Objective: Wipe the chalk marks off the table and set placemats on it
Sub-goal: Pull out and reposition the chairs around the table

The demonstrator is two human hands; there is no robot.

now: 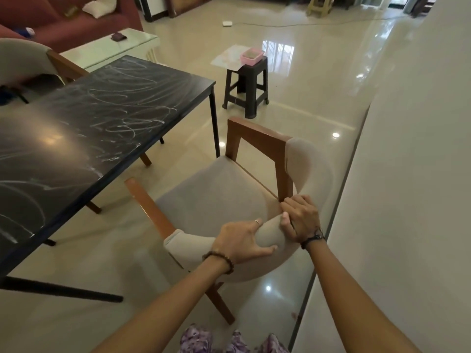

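Beside the table (pixel 102 118), both hands' fingers (pixel 257 226) grip the chair back (pixel 270 235).

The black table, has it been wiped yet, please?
Not wiped: white chalk scribbles cover the black table.

I'm in a home's living and dining room: a red sofa (pixel 63 24) far left, a glass coffee table (pixel 109 48), a padded wooden chair (pixel 229 189) and glossy floor tiles (pixel 305 80).
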